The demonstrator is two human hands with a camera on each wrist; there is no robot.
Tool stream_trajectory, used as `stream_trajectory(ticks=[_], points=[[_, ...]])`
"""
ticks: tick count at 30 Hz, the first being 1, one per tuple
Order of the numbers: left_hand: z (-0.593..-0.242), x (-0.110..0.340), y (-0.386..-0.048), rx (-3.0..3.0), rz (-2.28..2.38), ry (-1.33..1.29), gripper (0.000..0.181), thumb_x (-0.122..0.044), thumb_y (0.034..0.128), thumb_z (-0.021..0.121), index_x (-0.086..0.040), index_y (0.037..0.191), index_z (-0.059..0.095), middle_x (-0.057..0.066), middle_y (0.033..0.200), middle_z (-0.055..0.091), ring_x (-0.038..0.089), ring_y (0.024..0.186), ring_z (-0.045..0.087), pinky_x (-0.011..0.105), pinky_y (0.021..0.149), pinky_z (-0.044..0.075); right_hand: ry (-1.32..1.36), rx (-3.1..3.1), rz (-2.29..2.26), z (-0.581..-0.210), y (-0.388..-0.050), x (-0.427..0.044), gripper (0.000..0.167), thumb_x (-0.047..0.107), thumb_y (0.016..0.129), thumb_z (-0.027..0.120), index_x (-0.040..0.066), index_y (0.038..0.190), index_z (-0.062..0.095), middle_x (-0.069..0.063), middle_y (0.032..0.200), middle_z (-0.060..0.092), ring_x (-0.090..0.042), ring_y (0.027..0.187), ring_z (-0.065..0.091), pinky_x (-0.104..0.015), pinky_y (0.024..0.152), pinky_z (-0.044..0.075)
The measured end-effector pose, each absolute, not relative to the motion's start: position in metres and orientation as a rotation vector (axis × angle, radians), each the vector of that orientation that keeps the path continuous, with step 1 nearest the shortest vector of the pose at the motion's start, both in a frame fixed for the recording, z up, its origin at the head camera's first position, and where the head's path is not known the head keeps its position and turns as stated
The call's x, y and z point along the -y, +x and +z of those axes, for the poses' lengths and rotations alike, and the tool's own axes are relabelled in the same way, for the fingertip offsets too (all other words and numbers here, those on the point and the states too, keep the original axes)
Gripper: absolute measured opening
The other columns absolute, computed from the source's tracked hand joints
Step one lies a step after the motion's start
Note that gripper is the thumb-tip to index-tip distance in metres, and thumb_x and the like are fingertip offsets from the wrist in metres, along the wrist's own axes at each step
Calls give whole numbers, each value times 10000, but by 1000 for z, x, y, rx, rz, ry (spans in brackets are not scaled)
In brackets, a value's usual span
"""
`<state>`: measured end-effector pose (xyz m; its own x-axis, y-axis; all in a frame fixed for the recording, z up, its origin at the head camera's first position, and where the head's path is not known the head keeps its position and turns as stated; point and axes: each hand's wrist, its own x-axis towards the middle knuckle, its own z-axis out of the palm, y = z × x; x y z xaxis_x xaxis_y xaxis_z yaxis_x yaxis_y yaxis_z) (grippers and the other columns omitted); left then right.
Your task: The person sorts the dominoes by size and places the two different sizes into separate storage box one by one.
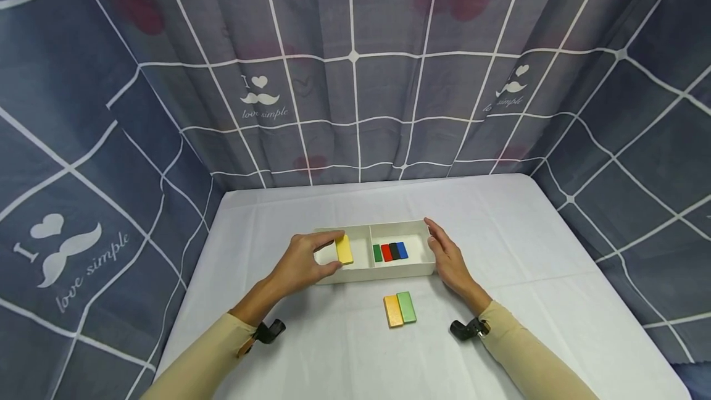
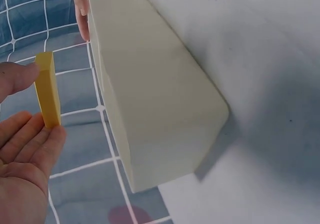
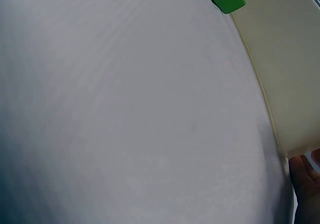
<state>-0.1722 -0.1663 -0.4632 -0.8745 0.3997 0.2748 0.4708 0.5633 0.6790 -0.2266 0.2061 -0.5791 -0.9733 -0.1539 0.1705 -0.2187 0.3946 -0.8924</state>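
My left hand (image 1: 304,259) pinches a yellow rectangular block (image 1: 344,250) between thumb and fingertips, over the left compartment of a cream two-part box (image 1: 383,272). The left wrist view shows the block on edge, apart from the box wall. My right hand (image 1: 451,262) rests against the box's right end, its fingers fairly straight along that side. Inside the right compartment lie small blocks in a row: dark green (image 1: 378,253), red (image 1: 386,252), black (image 1: 394,251) and blue (image 1: 402,250). On the cloth before the box, an orange block (image 1: 393,312) and a light green block (image 1: 407,307) lie side by side.
A white cloth (image 1: 333,350) covers the table. Dark grey-blue curtains (image 1: 383,91) with white grid lines hang behind it and at both sides. Each wrist wears a small black camera, such as the left one (image 1: 270,331). A divider (image 1: 372,245) splits the box.
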Motion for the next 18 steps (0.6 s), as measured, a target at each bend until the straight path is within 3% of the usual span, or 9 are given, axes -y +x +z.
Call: stream_trajectory(ticks=[18], points=[[-468,147,-198,2807,-1180,-803,632,-52,875,910,13,1460,678,147,1448,723,330,1333,712,462,1103,594,369,2556,1664,-578,-225,-206,519,251,1207,399,173,1720,368,-146,1781,351,-431,1649,314,-634,1338,266]])
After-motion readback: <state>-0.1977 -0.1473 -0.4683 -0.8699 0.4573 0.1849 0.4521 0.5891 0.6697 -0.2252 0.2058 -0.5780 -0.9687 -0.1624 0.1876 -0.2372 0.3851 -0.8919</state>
